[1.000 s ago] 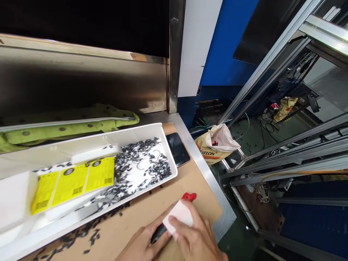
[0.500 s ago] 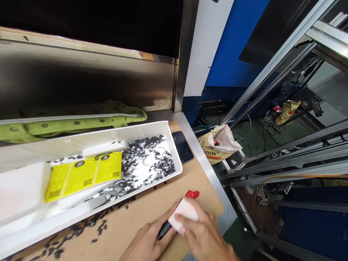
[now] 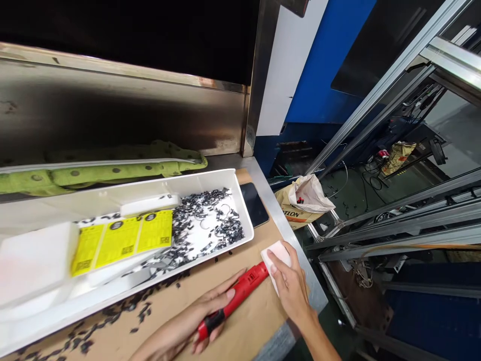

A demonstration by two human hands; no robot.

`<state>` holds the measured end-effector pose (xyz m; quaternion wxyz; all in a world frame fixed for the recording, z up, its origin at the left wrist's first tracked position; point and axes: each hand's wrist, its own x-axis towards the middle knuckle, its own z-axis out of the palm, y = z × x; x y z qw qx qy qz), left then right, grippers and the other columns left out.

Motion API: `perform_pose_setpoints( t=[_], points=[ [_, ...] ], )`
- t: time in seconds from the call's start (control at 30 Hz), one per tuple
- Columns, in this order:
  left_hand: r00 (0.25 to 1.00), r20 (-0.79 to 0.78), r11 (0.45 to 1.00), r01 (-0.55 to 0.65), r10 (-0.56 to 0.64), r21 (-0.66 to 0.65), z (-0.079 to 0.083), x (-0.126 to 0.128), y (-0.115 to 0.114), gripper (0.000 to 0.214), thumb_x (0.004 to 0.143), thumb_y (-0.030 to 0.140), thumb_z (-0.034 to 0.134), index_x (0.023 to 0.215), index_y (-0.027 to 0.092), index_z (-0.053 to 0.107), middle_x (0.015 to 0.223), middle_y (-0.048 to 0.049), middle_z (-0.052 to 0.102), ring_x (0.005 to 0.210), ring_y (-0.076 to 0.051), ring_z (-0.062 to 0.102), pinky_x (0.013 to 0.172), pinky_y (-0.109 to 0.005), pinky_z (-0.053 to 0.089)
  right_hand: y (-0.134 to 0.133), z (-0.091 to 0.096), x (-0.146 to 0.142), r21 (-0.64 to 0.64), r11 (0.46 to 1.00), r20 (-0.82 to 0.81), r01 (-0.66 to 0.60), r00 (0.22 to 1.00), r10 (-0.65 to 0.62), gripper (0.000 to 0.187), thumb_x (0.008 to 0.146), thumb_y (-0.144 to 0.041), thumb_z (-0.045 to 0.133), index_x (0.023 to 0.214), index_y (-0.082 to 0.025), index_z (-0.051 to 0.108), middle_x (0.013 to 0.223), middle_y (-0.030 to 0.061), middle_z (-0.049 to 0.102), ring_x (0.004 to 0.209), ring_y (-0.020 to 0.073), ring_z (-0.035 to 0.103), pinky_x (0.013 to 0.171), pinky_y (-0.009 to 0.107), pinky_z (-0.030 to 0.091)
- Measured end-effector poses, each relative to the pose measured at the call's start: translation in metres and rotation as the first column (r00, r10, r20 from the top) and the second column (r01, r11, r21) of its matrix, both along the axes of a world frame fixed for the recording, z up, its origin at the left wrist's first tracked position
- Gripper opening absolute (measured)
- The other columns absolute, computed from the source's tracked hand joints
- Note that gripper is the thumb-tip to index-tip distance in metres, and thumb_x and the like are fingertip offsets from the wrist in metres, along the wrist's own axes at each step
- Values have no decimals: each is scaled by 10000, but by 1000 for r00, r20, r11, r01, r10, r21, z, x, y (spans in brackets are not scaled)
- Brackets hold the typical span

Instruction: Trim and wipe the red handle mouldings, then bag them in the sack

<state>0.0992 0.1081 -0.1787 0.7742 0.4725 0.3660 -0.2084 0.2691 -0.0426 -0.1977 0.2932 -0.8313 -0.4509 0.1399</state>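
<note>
A red tool with a black band [image 3: 235, 299] lies slanted on the brown cardboard sheet [image 3: 244, 331] near the bench's right corner. My left hand [image 3: 188, 326] curls around the tool's lower end, its fingers lying along the red body. My right hand [image 3: 291, 283] pinches a small white flat piece [image 3: 276, 253] held at the tool's upper tip. A long white tray [image 3: 210, 180] sits just behind them, holding yellow labels [image 3: 124, 240] and a heap of small dark metal clips [image 3: 205, 228].
A black phone [image 3: 254, 203] lies beside the tray's right end. Loose clips are scattered on the cardboard at the lower left. A green spotted cloth [image 3: 112, 170] lies by the steel back wall. Beyond the bench's right edge the floor drops away, with a paper sack [image 3: 304, 203] and metal rails.
My right hand slid the white piece up off the tool toward its tip, uncovering the red body. The view shifted slightly left.
</note>
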Motion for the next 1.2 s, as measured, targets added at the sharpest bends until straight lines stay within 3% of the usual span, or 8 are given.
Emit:
perform_pose_setpoints(
  t=[0.17,0.5,0.73,0.97,1.2],
  points=[
    [991,-75,982,-120,110,-146,7,3,10,1165,545,750,627,1440,86,287,394,74,456,367,-48,190,355,-161,99,-5,2,-18,28,1000,77,10,997,-12,395,963,-251,408,1311,-303,588,1471,97,403,1285,253,499,1001,385,492],
    [983,-74,963,-178,166,-201,0,2,13,1035,555,701,660,1356,87,427,400,64,473,356,-37,167,362,-179,76,7,8,-19,-42,999,91,-16,996,20,401,957,-249,416,1313,-325,585,1456,105,407,1215,268,557,959,400,514],
    [995,-82,993,-60,51,-105,0,1,12,1187,522,801,609,1441,122,288,437,61,499,369,-61,244,379,-182,108,-5,9,-23,-82,996,61,-24,998,29,394,962,-252,407,1295,-335,599,1490,88,369,1098,234,636,866,333,554],
    [1000,-18,1000,-9,8,-15,-8,0,7,1085,639,777,554,1475,150,262,421,76,468,350,-73,247,381,-184,152,-9,15,-13,-126,989,42,-75,996,81,398,938,-227,425,1262,-345,624,1421,84,452,1098,241,634,876,371,554],
    [997,22,994,74,-76,79,-17,0,3,1167,614,832,501,1498,136,192,426,86,463,339,-93,302,359,-192,208,-7,17,-7,-128,987,15,-96,995,99,397,923,-199,425,1225,-316,656,1426,70,449,1055,227,650,863,357,556]
  ],
)
